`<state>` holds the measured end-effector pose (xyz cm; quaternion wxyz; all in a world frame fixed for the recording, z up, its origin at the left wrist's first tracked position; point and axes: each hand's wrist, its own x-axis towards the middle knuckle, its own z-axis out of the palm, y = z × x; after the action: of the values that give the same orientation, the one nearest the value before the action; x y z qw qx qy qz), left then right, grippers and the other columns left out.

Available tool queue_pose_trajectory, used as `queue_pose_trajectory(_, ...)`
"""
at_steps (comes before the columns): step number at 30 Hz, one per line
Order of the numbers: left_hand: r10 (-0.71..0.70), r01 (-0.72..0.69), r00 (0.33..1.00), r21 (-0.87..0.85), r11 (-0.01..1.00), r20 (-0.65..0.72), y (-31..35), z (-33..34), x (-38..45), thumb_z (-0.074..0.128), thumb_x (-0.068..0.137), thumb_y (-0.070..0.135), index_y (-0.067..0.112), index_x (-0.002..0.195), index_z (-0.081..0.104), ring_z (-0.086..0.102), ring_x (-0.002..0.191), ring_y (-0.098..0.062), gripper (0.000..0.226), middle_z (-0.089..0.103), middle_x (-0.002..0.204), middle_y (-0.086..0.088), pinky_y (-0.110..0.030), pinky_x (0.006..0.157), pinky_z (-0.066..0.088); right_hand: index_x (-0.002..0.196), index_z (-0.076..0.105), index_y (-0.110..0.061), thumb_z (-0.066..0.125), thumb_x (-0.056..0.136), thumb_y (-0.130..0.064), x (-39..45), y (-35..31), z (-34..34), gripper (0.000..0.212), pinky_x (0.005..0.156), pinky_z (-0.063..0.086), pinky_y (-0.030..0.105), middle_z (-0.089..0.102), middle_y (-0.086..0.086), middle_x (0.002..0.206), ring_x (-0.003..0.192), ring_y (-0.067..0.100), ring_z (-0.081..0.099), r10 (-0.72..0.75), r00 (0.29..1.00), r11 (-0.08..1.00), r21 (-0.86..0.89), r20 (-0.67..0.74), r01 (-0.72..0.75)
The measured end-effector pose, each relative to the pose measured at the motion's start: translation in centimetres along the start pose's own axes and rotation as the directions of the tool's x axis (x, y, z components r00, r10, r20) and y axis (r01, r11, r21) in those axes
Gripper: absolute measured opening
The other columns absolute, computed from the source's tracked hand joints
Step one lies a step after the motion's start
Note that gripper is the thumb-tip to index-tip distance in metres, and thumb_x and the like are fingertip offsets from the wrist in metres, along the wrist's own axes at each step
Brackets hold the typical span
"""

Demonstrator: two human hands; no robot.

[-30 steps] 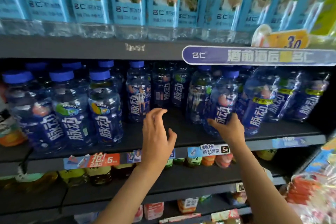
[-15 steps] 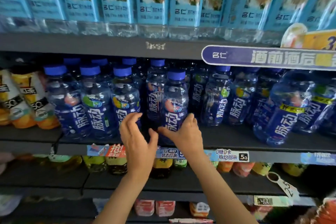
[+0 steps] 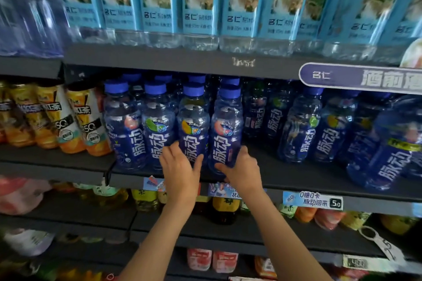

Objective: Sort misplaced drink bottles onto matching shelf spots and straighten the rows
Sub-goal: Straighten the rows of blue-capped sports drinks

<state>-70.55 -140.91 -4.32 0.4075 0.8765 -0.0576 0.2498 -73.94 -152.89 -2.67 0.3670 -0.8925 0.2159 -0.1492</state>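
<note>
A blue-capped bottle with a pink fruit mark point(image 3: 226, 130) is stood upright at the front edge of the middle shelf point(image 3: 296, 180), fourth in a front row of like dark-blue bottles. Its lower right side is gripped by the right hand point(image 3: 242, 171), the fingers being curled round the base and the thumb laid against the label. To the left of that bottle, and touching it, a bottle with a yellow fruit mark point(image 3: 193, 128) is stood; its lower label is pressed by the left hand point(image 3: 180, 166), the fingers being held nearly straight and spread, the thumb raised at the gap between the two bottles. Whether this second bottle is truly clasped cannot be told. Further left of the gripped bottle two more blue bottles point(image 3: 139, 130) are lined up, and beyond them orange tea bottles point(image 3: 68, 121) are leaned together. To its right, set further back, other blue bottles point(image 3: 319, 130) are ranged. Above it, pale-blue labelled water bottles point(image 3: 198, 7) are stood in a row on the upper shelf. Below it, a price tag point(image 3: 312, 199) is fixed to the shelf edge.
</note>
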Motion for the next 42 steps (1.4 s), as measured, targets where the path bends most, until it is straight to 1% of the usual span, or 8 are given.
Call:
queue_pose_trajectory(5,0.001,-0.001,1.0,-0.032,0.999,-0.029,-0.2,0.6,0.0,0.072,0.08,0.025,0.0,0.12,0.046,0.039,0.117,-0.031,0.054,0.044,0.121,-0.018,-0.039,0.098,0.038,0.11,0.041,-0.01,0.075,0.076,-0.037,-0.1,-0.2,0.2,0.055,0.081,0.052,0.04,0.062,0.01,0.113,0.102,0.03,0.062,0.009,0.999,0.997,-0.076,-0.037,-0.011)
queue_pose_trajectory(11,0.159,-0.198,0.97,-0.215,0.956,-0.183,-0.3,0.2,-0.9,0.065,0.082,0.017,0.007,0.115,0.045,0.047,0.103,-0.027,0.04,0.04,0.113,-0.01,-0.044,0.084,0.049,0.122,0.046,-0.011,0.073,0.08,-0.03,0.2,1.4,-1.7,0.053,0.056,0.055,0.026,0.06,-0.003,0.112,0.073,0.019,0.068,-0.017,0.999,0.974,0.228,0.029,0.01)
queue_pose_trajectory(14,0.333,-0.395,0.911,-0.285,0.873,-0.243,1.8,0.1,-1.3,0.048,0.084,0.021,0.016,0.113,0.043,0.043,0.105,-0.019,0.03,0.035,0.114,0.0,-0.035,0.087,0.045,0.12,0.05,-0.013,0.07,0.082,-0.03,0.4,3.2,-5.4,0.046,0.064,0.056,0.036,0.058,-0.005,0.107,0.079,0.022,0.067,0.139,0.919,0.882,0.469,-0.368,0.054)
queue_pose_trajectory(17,0.45,-0.499,0.866,-0.313,0.808,-0.217,4.9,0.9,-1.7,0.045,0.083,0.017,0.018,0.113,0.042,0.041,0.109,-0.015,0.031,0.035,0.115,0.001,-0.03,0.095,0.04,0.123,0.046,-0.006,0.071,0.082,-0.031,1.9,5.7,-8.4,0.054,0.087,0.043,0.038,0.053,0.009,0.12,0.109,0.028,0.054,0.247,0.744,0.942,0.335,-0.62,-0.034)
queue_pose_trajectory(22,0.475,-0.5,0.866,-0.311,0.809,-0.157,8.4,3.2,-2.7,0.047,0.08,0.01,0.015,0.112,0.043,0.041,0.112,-0.017,0.033,0.042,0.113,-0.005,-0.016,0.113,0.013,0.11,0.04,-0.005,0.076,0.074,-0.043,5.4,8.4,-9.9,0.064,0.075,0.054,0.045,0.062,0.018,0.108,0.087,0.034,0.066,0.3,0.918,0.95,0.17,-0.26,-0.263)
queue_pose_trajectory(31,0.256,-0.186,0.947,-0.323,0.928,0.192,11.5,6.7,-4.6,0.063,0.087,0.019,0.007,0.13,0.039,0.044,0.115,-0.013,0.051,0.044,0.126,-0.006,-0.018,0.093,0.035,0.134,0.027,-0.001,0.069,0.073,-0.058,3.8,8.4,-11.2,0.093,0.079,0.047,0.039,0.058,0.016,0.118,0.109,0.034,0.057,0.062,0.993,0.968,-0.236,-0.101,-0.085)
queue_pose_trajectory(36,0.132,0.004,0.915,-0.337,0.942,0.381,12.9,8.6,-5.3,0.07,0.079,0.037,0.013,0.132,0.036,0.043,0.121,-0.02,0.068,0.048,0.126,-0.004,-0.031,0.097,0.041,0.135,0.032,-0.005,0.074,0.077,-0.031,3.0,9.8,-12.1,0.076,0.076,0.049,0.029,0.061,0.01,0.112,0.102,0.027,0.06,-0.103,0.983,0.991,-0.064,0.153,0.114)
queue_pose_trajectory(42,0.128,-0.035,0.937,-0.278,0.96,0.326,12.1,7.9,-5.3,0.07,0.081,0.033,0.015,0.132,0.04,0.047,0.118,-0.013,0.062,0.05,0.127,0.002,-0.021,0.09,0.038,0.106,0.051,-0.017,0.077,0.074,-0.02,4.0,11.2,-13.0,0.041,0.039,0.041,0.019,0.067,0.003,0.093,0.052,0.011,0.058,-0.184,0.939,0.967,0.225,0.289,0.121)
